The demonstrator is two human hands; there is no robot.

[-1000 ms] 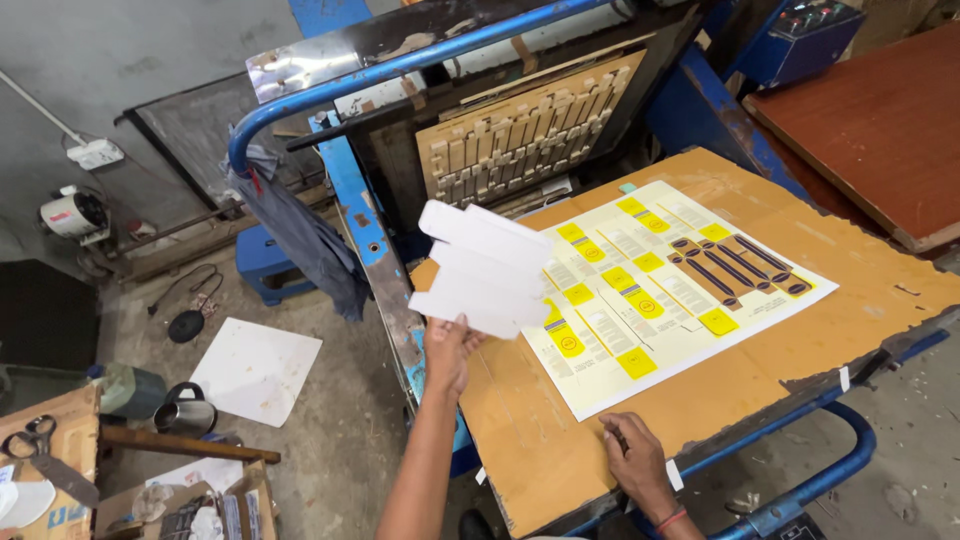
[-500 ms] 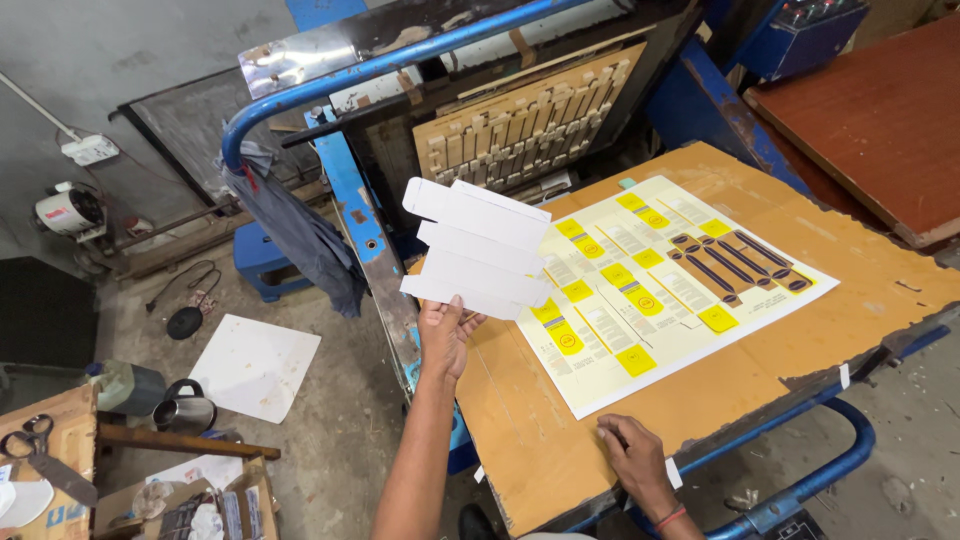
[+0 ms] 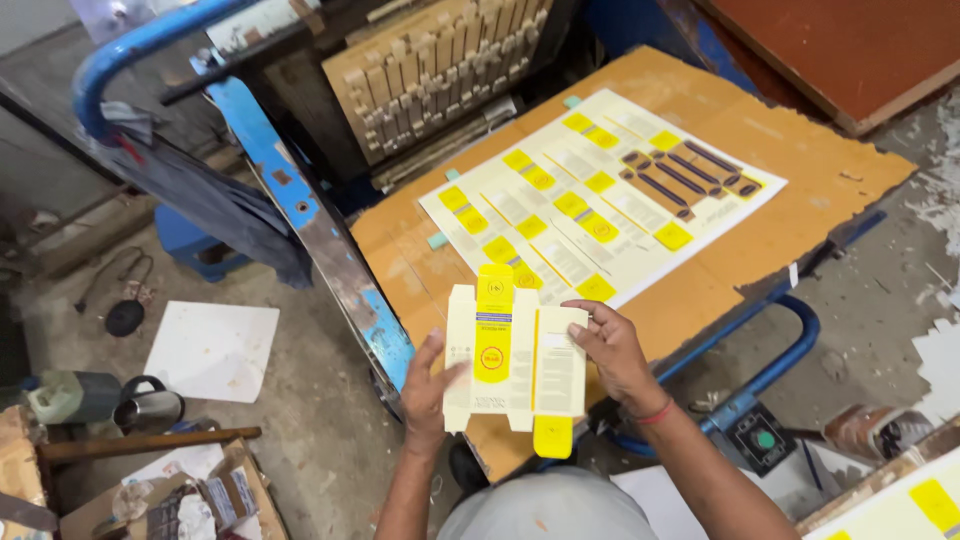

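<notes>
A die-cut carton blank [image 3: 515, 362], cream with a yellow centre strip, is held flat and printed side up just in front of the orange work table [image 3: 800, 170]. It is gripped at its left edge by the left hand [image 3: 432, 385] and at its right edge by the right hand [image 3: 612, 350], both clamped on it and set apart by its width. On the table behind it, an uncut printed sheet [image 3: 600, 195] lies flat. One blank appears separated and under inspection; the sheet on the table seems not yet cut.
</notes>
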